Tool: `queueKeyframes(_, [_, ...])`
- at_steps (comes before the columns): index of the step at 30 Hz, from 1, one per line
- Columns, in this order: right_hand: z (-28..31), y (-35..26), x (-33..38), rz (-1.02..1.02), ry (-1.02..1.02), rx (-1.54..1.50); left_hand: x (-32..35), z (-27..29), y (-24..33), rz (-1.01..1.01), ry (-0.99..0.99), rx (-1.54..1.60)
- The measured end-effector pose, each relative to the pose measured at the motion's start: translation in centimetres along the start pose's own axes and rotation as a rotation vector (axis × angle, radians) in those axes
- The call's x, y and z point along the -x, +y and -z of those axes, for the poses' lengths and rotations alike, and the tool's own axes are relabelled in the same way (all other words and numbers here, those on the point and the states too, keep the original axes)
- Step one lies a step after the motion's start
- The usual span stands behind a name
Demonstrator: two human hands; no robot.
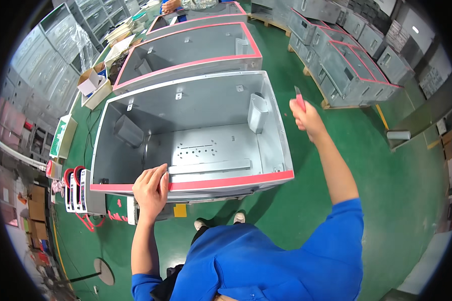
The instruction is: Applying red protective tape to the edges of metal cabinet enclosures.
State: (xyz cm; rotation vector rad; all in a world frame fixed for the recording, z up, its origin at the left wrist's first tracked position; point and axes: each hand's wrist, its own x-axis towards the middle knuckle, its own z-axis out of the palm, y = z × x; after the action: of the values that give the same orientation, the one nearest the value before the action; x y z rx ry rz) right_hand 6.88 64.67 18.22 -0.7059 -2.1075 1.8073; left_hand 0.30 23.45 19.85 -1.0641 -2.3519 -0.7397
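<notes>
A large grey metal cabinet box (196, 110) lies in front of me with its open side up. Red tape (231, 180) runs along its near rim. My left hand (150, 193) rests on that taped rim, left of the middle, its fingers stretched over the edge and the thumb lying beside them. Out to the right, beyond the box's side wall, my right hand (307, 120) is closed around a utility knife (300, 99) with a red handle. The knife's blade points up and away from the box. The palm of my left hand is hidden.
Two similar boxes with red-taped rims, the nearer one (191, 50) directly behind mine, stand farther off. Another person's hand (171, 6) is at the farthest. Stacked metal boxes (351, 65) stand on pallets at right. Rolls of red tape (78, 175) and a round stand base (104, 272) are at left.
</notes>
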Motion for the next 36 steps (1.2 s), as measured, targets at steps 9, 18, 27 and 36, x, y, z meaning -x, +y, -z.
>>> queueKeyframes(9, [-1.9, 2.7, -4.7, -0.109, 0.022, -0.104, -0.3, -0.3, 0.2, 0.007, -0.021, -0.027])
queueKeyframes(18, [-1.6, 0.1, -5.6, 0.579, -0.031, 0.718, 0.1, 0.0, -0.1, 0.017, -0.045, -0.09])
queueKeyframes(27, [-0.2, -1.2, -11.0, 0.583, -0.04, 0.851, -0.6, -0.1, 0.2, -0.001, -0.068, -0.136])
queueKeyframes(36, [-0.2, -1.4, -11.6, 0.525, -0.044, 0.845, -0.8, -0.2, 0.3, -0.011, -0.073, -0.135])
